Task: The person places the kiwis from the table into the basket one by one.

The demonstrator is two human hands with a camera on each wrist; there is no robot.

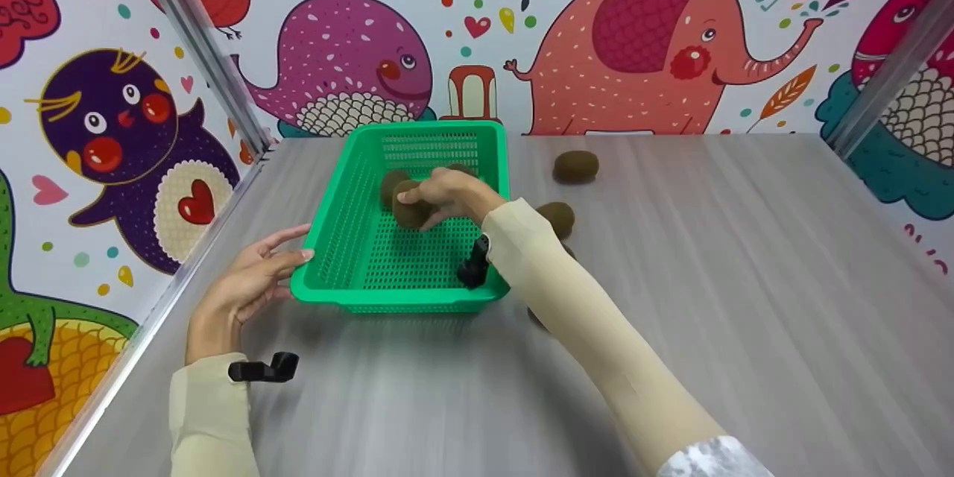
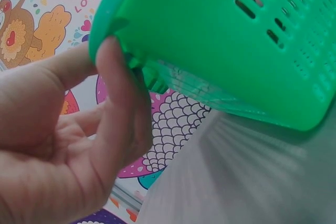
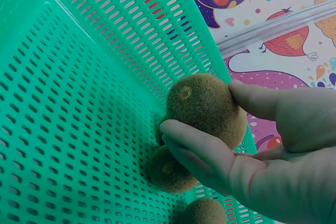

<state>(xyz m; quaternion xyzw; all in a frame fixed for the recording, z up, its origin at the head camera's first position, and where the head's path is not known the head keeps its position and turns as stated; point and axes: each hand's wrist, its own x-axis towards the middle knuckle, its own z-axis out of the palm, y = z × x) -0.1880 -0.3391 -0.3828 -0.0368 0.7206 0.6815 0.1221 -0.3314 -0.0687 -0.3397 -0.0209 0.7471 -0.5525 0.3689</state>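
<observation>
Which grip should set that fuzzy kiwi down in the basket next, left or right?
Probably the right grip: it holds the kiwi above the other kiwis in the basket. The left grip is at the basket's side, holding its rim.

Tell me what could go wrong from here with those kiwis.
The held kiwi could slip from the right hand and bump the other kiwis in the green basket. The left hand holds the basket on one side only, so a knock might shift it. In the head view, the right sleeve partly hides kiwis on the table and might send one rolling.
</observation>
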